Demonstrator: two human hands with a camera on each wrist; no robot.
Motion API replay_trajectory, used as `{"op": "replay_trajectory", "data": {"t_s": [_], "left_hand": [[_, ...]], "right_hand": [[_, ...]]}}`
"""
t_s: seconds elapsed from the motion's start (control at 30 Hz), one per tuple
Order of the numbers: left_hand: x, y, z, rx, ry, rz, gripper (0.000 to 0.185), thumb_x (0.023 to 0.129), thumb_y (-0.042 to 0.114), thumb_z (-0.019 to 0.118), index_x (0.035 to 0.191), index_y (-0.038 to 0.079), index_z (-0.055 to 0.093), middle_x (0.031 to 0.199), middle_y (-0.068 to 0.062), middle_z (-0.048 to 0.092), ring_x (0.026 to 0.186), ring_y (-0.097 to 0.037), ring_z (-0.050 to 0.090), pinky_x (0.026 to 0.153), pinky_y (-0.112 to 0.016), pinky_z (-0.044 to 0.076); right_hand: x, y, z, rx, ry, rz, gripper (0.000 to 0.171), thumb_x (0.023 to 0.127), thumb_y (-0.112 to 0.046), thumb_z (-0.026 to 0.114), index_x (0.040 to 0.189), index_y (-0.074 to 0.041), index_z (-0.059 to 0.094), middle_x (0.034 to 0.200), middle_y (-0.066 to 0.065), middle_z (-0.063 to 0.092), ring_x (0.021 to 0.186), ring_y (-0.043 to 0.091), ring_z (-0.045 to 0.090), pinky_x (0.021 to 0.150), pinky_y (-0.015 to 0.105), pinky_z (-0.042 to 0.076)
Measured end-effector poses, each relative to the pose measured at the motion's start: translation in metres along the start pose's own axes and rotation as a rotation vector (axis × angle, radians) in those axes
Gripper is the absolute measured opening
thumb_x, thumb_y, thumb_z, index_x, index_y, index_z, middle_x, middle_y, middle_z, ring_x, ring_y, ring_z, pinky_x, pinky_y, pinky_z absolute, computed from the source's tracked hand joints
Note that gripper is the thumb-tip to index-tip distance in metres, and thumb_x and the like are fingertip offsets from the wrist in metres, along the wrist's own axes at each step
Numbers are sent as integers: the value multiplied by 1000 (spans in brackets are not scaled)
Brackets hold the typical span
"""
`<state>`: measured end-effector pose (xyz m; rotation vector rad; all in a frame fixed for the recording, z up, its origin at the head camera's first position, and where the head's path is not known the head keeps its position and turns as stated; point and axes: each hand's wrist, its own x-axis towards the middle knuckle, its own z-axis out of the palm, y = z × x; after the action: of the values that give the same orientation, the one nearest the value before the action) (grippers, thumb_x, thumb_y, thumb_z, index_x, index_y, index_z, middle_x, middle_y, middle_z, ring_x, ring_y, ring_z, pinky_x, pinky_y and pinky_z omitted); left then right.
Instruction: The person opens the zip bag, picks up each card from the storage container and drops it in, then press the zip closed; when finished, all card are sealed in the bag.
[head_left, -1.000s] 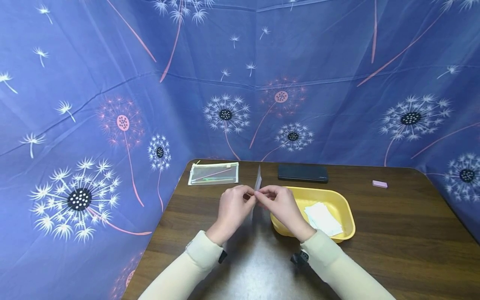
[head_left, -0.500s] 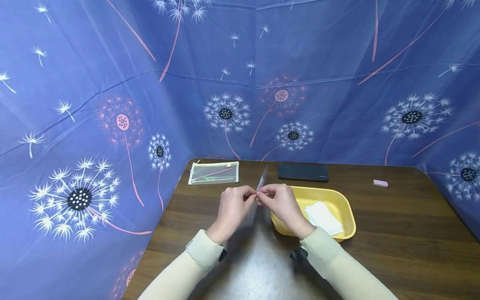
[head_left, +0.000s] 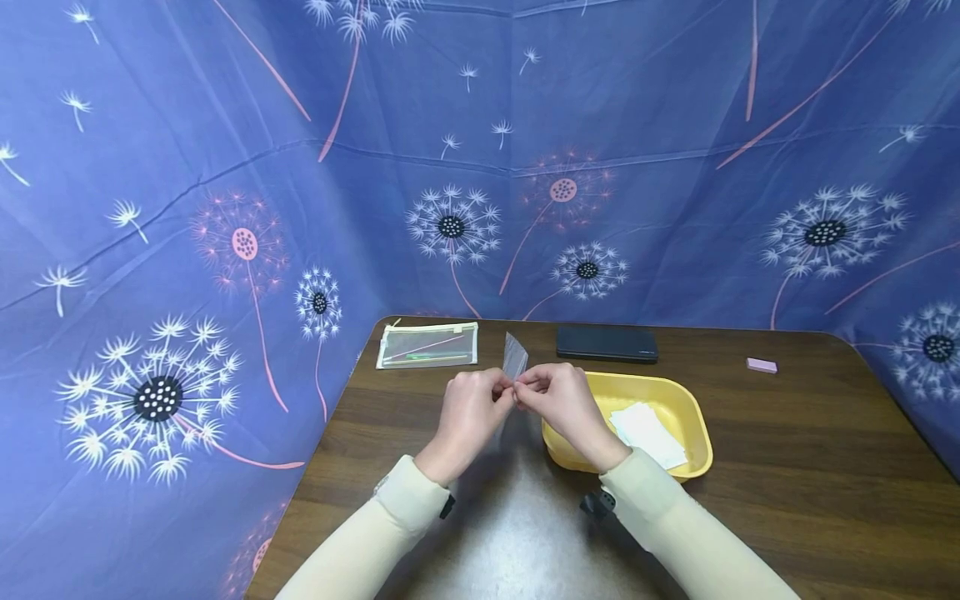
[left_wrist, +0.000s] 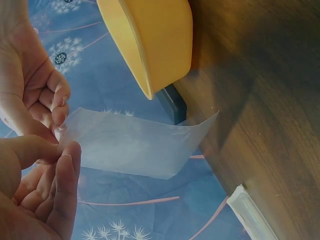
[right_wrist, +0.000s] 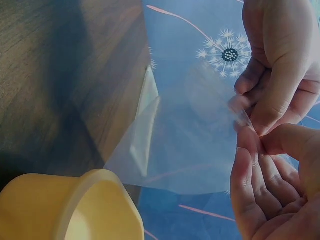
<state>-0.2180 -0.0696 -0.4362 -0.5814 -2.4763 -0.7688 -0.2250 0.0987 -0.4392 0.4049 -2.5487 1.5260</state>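
Thumbs and fingertips together, a person's left hand (head_left: 467, 417) and right hand (head_left: 564, 407) pinch one end of a thin, translucent plastic film (left_wrist: 135, 142), held up over a brown wood-grain table (head_left: 795, 467). Its loose end rises toward the table's back edge, between a clear, white-trimmed zip pouch (head_left: 428, 346) by the far left corner and a flat, black rectangular case (head_left: 606, 344) along that edge. The right hand overlaps the left rim of a yellow plastic tub (head_left: 688, 412) holding white sheets (head_left: 648, 435); whether they touch cannot be told. A broad stretch of wood separates tub and right edge, a small pink block (head_left: 762, 366) lying toward the far right corner.
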Motion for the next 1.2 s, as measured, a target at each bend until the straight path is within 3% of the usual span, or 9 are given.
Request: {"op": "replay_trajectory", "data": {"t_s": [0.23,0.4,0.57,1.03,1.2], "left_hand": [[3,-1,-2,6,10,4,9,81,6,79,77,14,76,67,7,69,57,-5,60,56,-28,49],[5,-10,-6,13,47,-19,12,77,2,77,76,14,74,66,7,69,58,-6,61,57,-29,50],[8,-20,-12,37,67,2,12,77,2,76,76,14,75,67,6,69,58,-8,61,57,-31,50],[13,-28,-26,51,27,38,12,77,0,75,77,12,77,70,5,72,61,-10,65,60,-34,52],[14,-21,-25,75,3,78,13,78,1,77,78,14,77,67,8,67,58,-9,59,58,-33,49]], "right_hand": [[1,3,-2,-46,19,-5,7,86,-10,75,89,-8,81,77,-5,76,67,8,72,61,28,56],[1,6,-9,-92,37,11,8,84,-11,73,88,-10,80,75,-8,74,65,8,69,63,29,54],[0,10,-19,-144,38,31,7,83,-11,73,86,-12,80,73,-9,73,65,9,66,63,31,51],[-4,13,-38,-212,15,46,6,83,-14,73,83,-15,79,68,-13,71,62,9,65,58,30,49],[-7,12,-35,-263,26,-24,10,83,-14,75,91,-12,79,70,-11,70,64,7,64,64,33,52]]}}
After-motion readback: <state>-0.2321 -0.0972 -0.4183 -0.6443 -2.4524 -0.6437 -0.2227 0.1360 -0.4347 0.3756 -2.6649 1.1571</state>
